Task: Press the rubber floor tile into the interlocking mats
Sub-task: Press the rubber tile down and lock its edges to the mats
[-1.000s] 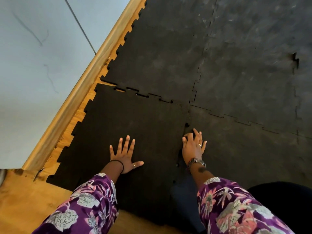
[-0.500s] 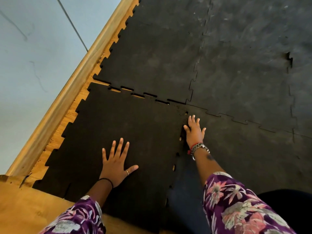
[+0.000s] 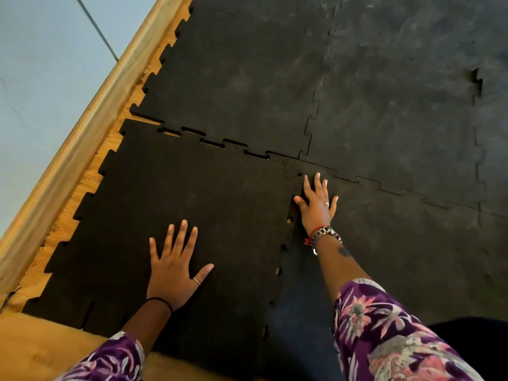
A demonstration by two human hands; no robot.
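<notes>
Tile [image 3: 192, 193] approx half seated: top seam w/ mats [image 3: 384, 92] gapped; left hand [image 3: 173, 273], right hand [image 3: 316, 207] flat, fingers spread.

Left hand [image 3: 176, 266]: flat, palm down, fingers spread toward 12 o'clock. Right hand [image 3: 316, 204]: flat, arm extended, fingers toward 12 o'clock.
</notes>
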